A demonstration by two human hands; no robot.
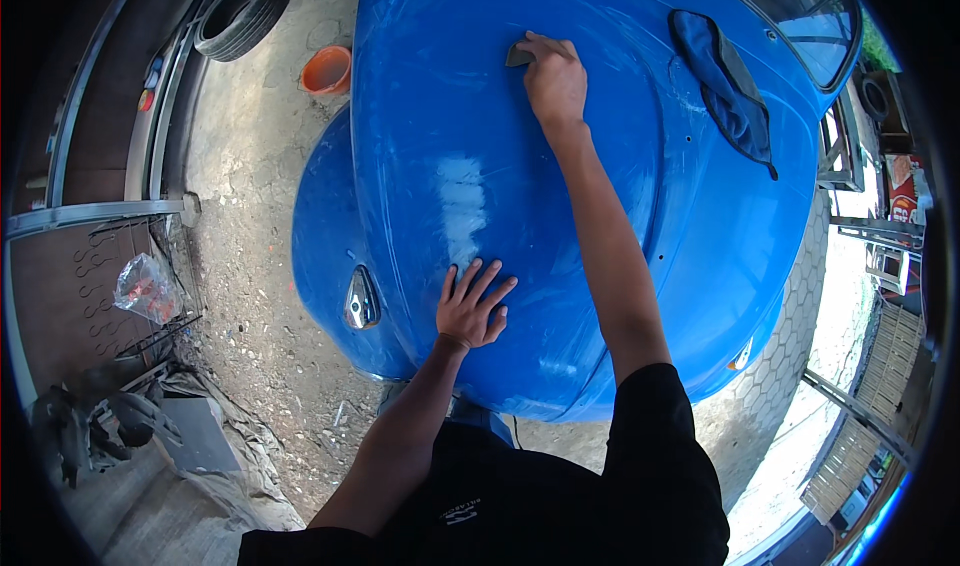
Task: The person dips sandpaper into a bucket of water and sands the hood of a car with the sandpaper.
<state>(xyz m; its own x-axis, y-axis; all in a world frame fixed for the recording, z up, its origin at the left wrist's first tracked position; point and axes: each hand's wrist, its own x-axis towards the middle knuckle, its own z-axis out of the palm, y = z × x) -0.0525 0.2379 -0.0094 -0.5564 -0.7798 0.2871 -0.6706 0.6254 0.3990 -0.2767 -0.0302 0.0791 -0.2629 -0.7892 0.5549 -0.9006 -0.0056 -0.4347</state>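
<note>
A blue car body (540, 196) with a rounded panel fills the middle of the view, its paint marked by pale, dull smears. Toward the panel's far part, my right hand (556, 78) presses a small dark grey-brown piece that looks like sandpaper (519, 56) against the surface, fingers closed over it. My left hand (473, 306) lies on the nearer part of the same panel, palm down with the fingers spread, holding nothing. A dark blue and black cloth (722, 91) rests on the car to the right of my right hand.
An orange bucket (326, 71) and a tyre (240, 16) are on the rough ground at the far left. A teardrop-shaped chrome lamp (361, 298) juts from the left fender. Left of it hangs a clear plastic bag (148, 289). The windscreen (800, 16) is at the far right.
</note>
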